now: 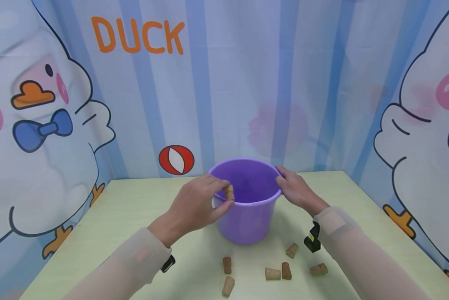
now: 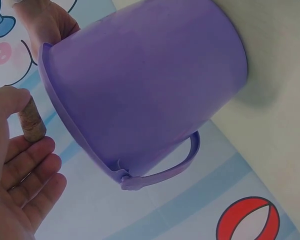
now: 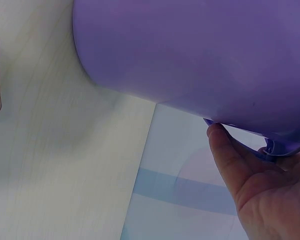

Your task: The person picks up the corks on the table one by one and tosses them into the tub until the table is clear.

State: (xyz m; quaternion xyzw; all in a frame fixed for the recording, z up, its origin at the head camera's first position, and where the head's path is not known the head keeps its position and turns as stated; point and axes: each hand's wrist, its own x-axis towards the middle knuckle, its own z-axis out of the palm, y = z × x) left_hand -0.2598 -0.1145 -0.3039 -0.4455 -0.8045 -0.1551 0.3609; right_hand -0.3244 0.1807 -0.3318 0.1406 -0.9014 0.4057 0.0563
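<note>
A purple bucket [image 1: 245, 223] stands on the table, its mouth tipped slightly toward me in the head view. Between thumb and fingertips, my left hand [image 1: 196, 204] pinches a cork [image 1: 229, 192] at the bucket's near left rim. The left wrist view shows that cork [image 2: 32, 120] upright between thumb and fingers, just outside the rim. My right hand [image 1: 297, 187] grips the bucket's right rim. In the right wrist view, fingers of the right hand [image 3: 270, 195] lie at the handle [image 3: 250, 149] beside the rim. The bucket's floor is hidden.
Several loose corks lie on the pale table [image 1: 134, 216] in front of the bucket, among them a dark cork [image 1: 227, 265], a light cork [image 1: 273, 273] and one near the right sleeve [image 1: 318, 269]. A printed curtain [image 1: 232, 83] hangs behind the table and along both sides.
</note>
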